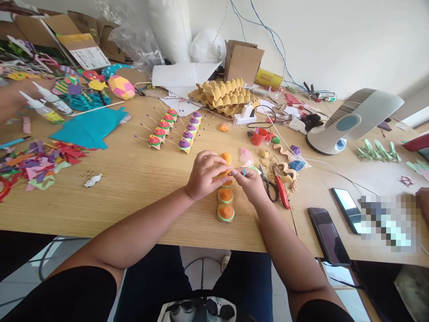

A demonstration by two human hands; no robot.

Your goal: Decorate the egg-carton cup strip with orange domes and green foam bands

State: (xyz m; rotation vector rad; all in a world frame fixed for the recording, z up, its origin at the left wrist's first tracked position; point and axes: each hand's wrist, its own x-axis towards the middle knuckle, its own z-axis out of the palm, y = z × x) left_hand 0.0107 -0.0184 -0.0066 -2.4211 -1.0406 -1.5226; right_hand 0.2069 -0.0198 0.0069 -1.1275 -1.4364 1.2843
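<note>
In front of me a strip of egg-carton cups (225, 195) lies lengthwise on the table, its bumps covered in orange with light green rims. My left hand (206, 176) curls over the strip's middle from the left, fingers bent against an orange cup. On the other side, my right hand (248, 182) pinches a small blue piece (244, 171), perhaps modelling clay, close to the left fingertips. The cup between the hands is partly hidden. Farther back stand two finished-looking strips with pins sticking out, one red and green (161, 129), one purple (190, 130).
Right of the strip lie scissors (269, 185), a red-handled cutter (281, 188) and carton scraps. Two phones (328, 235) rest near the front edge. A white fan (348, 120) stands at right, egg trays (223, 96) behind. Paper scraps (43, 163) and another person's arm (20, 98) are at left.
</note>
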